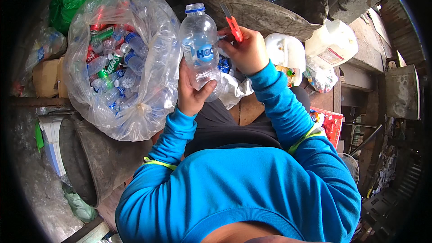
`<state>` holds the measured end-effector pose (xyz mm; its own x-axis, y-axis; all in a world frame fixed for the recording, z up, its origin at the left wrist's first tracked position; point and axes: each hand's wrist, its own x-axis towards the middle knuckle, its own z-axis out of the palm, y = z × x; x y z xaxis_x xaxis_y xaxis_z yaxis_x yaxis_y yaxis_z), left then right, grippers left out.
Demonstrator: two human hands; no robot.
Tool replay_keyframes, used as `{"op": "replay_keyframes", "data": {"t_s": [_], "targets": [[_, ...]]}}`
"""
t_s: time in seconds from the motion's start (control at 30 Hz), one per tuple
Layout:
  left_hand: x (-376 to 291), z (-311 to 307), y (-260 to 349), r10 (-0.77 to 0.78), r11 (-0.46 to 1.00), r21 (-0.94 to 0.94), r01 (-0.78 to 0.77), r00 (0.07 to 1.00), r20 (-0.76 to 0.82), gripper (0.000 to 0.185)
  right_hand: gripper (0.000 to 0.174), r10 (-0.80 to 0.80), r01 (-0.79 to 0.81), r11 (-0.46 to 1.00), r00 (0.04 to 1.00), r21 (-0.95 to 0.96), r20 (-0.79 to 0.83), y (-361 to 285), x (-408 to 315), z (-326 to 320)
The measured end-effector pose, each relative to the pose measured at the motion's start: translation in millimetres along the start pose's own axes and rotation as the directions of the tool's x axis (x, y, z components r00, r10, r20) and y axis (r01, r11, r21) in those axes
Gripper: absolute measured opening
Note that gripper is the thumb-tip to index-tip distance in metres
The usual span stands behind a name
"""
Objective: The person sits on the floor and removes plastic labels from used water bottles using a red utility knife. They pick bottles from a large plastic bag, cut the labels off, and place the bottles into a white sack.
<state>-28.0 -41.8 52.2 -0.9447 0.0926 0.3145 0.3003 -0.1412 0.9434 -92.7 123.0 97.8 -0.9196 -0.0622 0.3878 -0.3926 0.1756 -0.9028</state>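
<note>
My left hand (195, 86) grips the lower part of a clear plastic bottle (199, 28). The bottle is upright and capless, with a blue ring around its neck and a blue printed label (204, 52) around its middle. In my right hand (248, 52) is a red-orange snap-off utility knife (233, 27), its blade extended up and away from the bottle. The thumb and forefinger of that hand also pinch a small bluish piece at the label's right edge; whether it is still joined to the label is hard to see.
On the left stands a large clear plastic bag (162, 50) of bottles and drink cans. A dirty sack (256, 11) of clear bottles lies ahead. Cut white jugs (332, 45), a small bag of caps (322, 77) and a red tray (334, 125) are right. A dark bucket (104, 155) lies lower left.
</note>
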Motion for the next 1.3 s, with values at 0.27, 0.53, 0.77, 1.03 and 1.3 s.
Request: {"op": "replay_keyframes", "data": {"t_s": [0.27,0.53,0.77,1.03,1.3], "targets": [[-13,-16,-13,-0.333,0.768,-0.504,0.394,0.919,0.212,0.087,0.004,-0.128,0.148,0.959,0.987,-0.240,0.100,16,1,2],[-55,-46,-15,-0.338,0.462,-0.694,0.553,0.832,0.439,0.106,0.018,0.281,-0.280,0.715,0.954,-0.640,-0.103,126,15,-10],[-75,-86,-15,-0.418,0.551,-0.684,0.479,0.867,0.270,0.105,0.034,0.723,-0.677,0.395,0.646,-0.621,-0.245,337,-57,16],[-88,-110,-25,-0.466,0.882,0.154,0.446,0.874,0.140,0.105,0.032,0.715,-0.702,0.696,0.661,-0.152,0.226,269,-56,27],[-61,-78,-18,-0.454,0.752,0.604,0.263,0.871,0.186,0.115,0.029,0.338,-0.508,0.861,0.614,0.029,0.713,77,-4,6]]}}
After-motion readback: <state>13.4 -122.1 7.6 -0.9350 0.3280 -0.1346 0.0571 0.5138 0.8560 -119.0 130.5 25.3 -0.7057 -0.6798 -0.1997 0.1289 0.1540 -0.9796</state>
